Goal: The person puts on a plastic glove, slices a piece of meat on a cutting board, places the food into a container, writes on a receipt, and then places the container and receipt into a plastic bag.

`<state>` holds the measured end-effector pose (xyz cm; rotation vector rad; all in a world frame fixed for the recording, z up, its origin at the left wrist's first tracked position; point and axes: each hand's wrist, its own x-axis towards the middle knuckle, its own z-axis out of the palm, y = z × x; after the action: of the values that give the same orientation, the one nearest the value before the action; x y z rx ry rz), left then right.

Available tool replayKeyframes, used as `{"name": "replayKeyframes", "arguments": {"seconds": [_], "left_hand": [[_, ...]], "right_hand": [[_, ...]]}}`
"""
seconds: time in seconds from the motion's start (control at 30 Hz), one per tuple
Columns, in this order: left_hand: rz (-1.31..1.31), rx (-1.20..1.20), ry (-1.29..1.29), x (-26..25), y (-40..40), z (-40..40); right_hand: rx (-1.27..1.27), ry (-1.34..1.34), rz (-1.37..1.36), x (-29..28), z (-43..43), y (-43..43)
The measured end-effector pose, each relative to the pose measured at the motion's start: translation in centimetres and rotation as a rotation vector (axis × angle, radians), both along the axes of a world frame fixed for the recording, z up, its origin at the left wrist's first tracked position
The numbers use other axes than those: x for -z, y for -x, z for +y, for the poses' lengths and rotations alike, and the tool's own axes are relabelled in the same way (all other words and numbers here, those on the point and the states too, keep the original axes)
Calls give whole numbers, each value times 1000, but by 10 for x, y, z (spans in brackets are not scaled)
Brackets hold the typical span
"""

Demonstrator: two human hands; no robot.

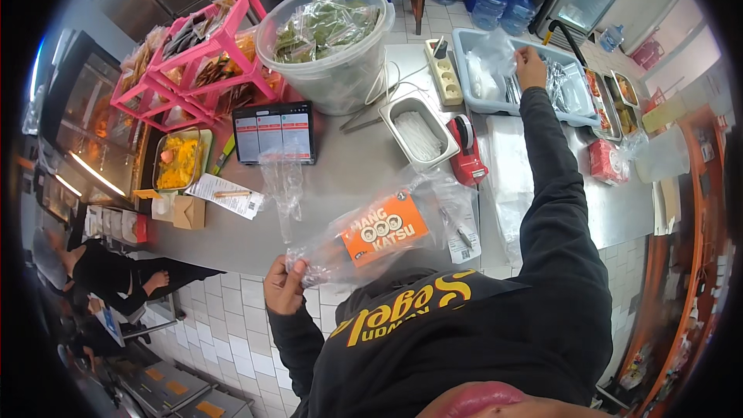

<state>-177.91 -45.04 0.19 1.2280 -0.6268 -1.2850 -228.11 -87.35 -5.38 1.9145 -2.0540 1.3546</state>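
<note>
My left hand (285, 285) pinches the gathered end of a clear plastic bag (325, 261). Inside the bag is an orange printed box (385, 227), held at the counter's near edge. My right hand (530, 68) is over a light blue plastic tub (525, 109) at the far right, with its fingertips on a thin clear plastic bag (489, 49). White and silvery packets lie in the tub. Another crumpled clear bag (283, 186) rests on the counter beyond my left hand. A paper slip with a pen (462, 238) lies right of the box.
On the steel counter (342, 157) stand a tablet (274, 133), a steel container of white plastic pieces (419, 133), a red tape dispenser (468, 154) and a power strip (444, 75). Behind are a large bucket of leaf packets (325, 78) and pink racks (197, 90). Another person (116, 273) is at left.
</note>
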Motion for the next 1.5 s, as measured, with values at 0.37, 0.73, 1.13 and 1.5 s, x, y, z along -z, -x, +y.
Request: {"name": "replayKeyframes", "arguments": {"seconds": [0.37,0.73,1.13,1.5], "left_hand": [[33,-37,124,15,2,5],[31,103,192,-8,18,34],[-151,-64,179,76,-13,-3],[-172,804,136,133,20,-177]], "right_hand": [[-1472,-361,-269,-116,262,-236],[-1432,-703,888,68,339,-375],[-996,-435,876,23,318,-280],[-1246,-129,900,34,339,-298]]}}
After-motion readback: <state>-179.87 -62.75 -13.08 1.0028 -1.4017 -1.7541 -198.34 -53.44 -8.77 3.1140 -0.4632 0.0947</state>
